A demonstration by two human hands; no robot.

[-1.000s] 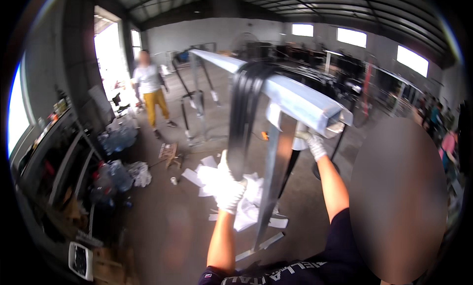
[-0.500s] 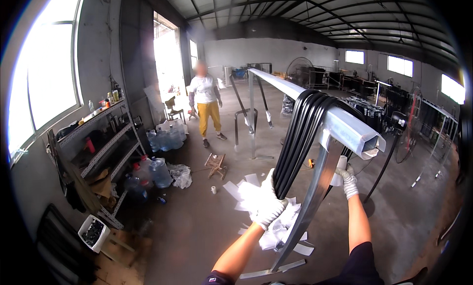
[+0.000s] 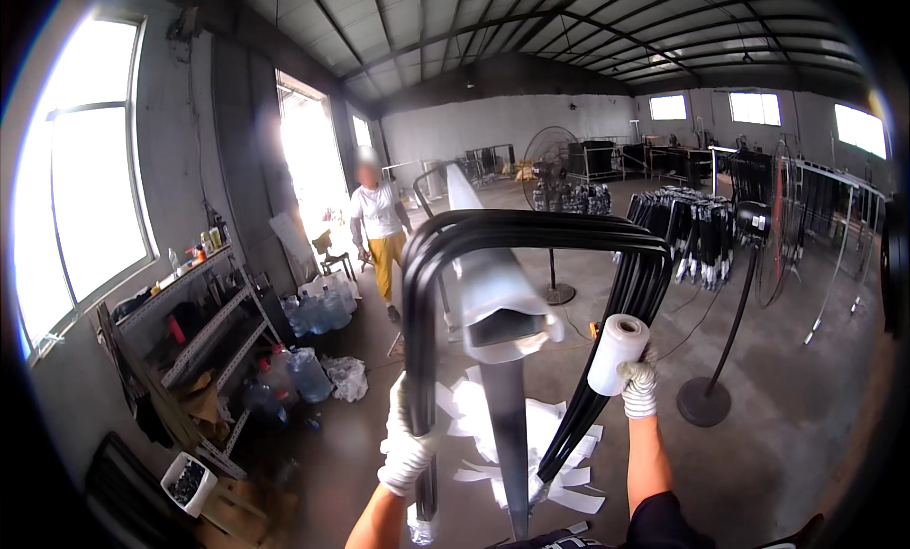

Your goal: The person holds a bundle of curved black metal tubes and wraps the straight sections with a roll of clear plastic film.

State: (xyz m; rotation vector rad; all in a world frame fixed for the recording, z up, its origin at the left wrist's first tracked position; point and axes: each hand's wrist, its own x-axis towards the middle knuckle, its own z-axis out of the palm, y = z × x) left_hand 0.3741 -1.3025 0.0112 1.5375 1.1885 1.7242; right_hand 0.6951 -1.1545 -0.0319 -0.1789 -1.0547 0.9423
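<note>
Right hand (image 3: 639,383) on roll (image 3: 616,357); white tub (image 3: 203,499) (dark bits (image 3: 187,481)).

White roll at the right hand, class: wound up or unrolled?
Wound up: the white roll in the right hand is a compact cylinder, no loose length visible.

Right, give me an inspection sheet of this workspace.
Surface: grey floor, bare in places.
Things in hand: bent black tubes and a white roll.
Support: silver beam; contact with the tubes unclear.
Clutter: white sheets strewn on the floor; plastic bottles near the shelving.
Grip: left hand on tubes; right hand on roll.
Cables: thin dark cord on the floor.
Surroundings: person in yellow trousers standing beyond.
</note>
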